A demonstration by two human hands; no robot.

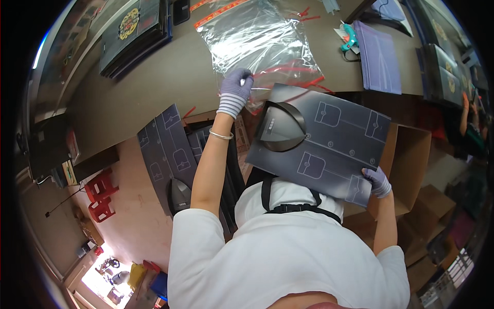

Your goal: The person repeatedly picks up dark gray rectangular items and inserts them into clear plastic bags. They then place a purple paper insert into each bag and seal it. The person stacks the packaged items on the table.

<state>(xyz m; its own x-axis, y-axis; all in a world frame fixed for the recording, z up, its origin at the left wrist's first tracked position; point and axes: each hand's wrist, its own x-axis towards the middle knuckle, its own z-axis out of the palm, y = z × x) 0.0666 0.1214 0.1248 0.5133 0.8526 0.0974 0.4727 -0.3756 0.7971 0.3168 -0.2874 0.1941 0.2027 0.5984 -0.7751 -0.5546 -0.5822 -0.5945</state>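
My left hand (235, 90), in a striped knit glove, pinches the edge of a clear plastic bag (260, 38) with red strips that lies on the brown table (154, 82). My right hand (378, 181), also gloved, grips the lower right corner of a flat dark grey folded carton (329, 149) printed with pale outlines and a round black flap. The carton is held tilted over my chest, its upper edge next to the bag's mouth.
More flat grey cartons (170, 149) stand stacked below the table edge at left. An open brown cardboard box (409, 165) is at right. Dark boxes (134, 31), a purple stack (381, 56) and a teal glue gun (350, 38) lie on the table. Another person's arm (465, 116) shows far right. Red stools (100, 198) stand on the floor.
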